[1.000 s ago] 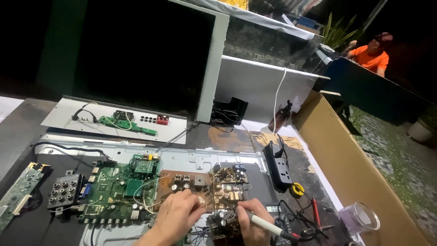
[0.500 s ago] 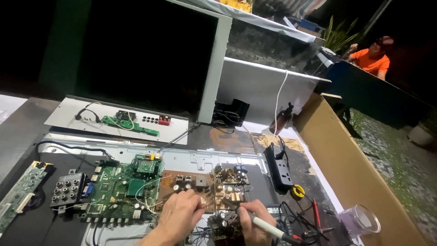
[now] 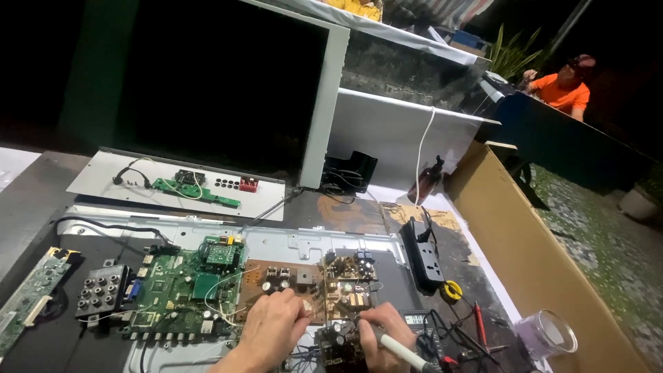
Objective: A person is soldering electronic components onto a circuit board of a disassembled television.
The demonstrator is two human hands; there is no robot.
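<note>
Brown circuit board [image 3: 314, 293], left hand [image 3: 273, 331] resting, right hand [image 3: 380, 335] gripping soldering iron [image 3: 400, 351]

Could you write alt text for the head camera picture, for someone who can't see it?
Two hands work on a brown circuit board: the right hand holds a soldering iron, the left hand rests beside a green board.

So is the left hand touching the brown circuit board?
Touching. The head view shows the left hand lying flat on the brown circuit board, with its fingertips pressed against the board's surface and no gap showing.
</note>
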